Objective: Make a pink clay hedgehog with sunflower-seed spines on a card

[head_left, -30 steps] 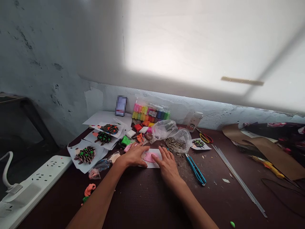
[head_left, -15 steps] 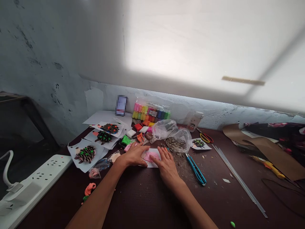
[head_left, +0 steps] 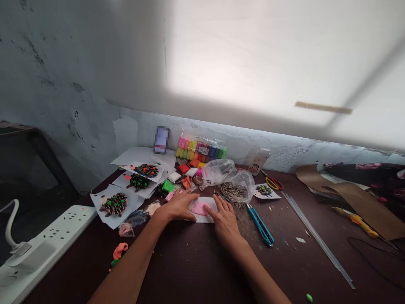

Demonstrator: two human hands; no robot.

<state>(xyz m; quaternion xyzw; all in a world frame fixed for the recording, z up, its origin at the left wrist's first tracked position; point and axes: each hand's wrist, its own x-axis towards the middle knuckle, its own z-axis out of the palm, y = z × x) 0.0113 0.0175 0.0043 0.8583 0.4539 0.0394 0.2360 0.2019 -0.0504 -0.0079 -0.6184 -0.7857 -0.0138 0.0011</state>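
Observation:
A small white paper card (head_left: 209,218) lies flat on the table between my hands, with a flattened patch of pink clay (head_left: 199,207) on it. At the card's left edge rests my left hand (head_left: 179,207), thumb apart from the fingers. My right hand (head_left: 225,217) spreads over the card's right side, its thumb touching the pink clay at its right edge. Both hands are open and hold nothing. Just beyond them, sunflower seeds (head_left: 232,191) sit in a clear plastic bag (head_left: 218,171). A blue utility knife (head_left: 261,226) lies right of my right hand.
Seed-covered hedgehog cards (head_left: 115,204) lie on the left beside a white power strip (head_left: 60,236). Packs of coloured clay (head_left: 202,150) and a phone (head_left: 161,140) stand at the back. Scissors (head_left: 274,183), clear glue sticks (head_left: 316,238) and a yellow-handled tool (head_left: 360,221) are on the right.
My right hand has shifted slightly right, its thumb moving from the pink clay's middle to its right edge. My left hand stays in place.

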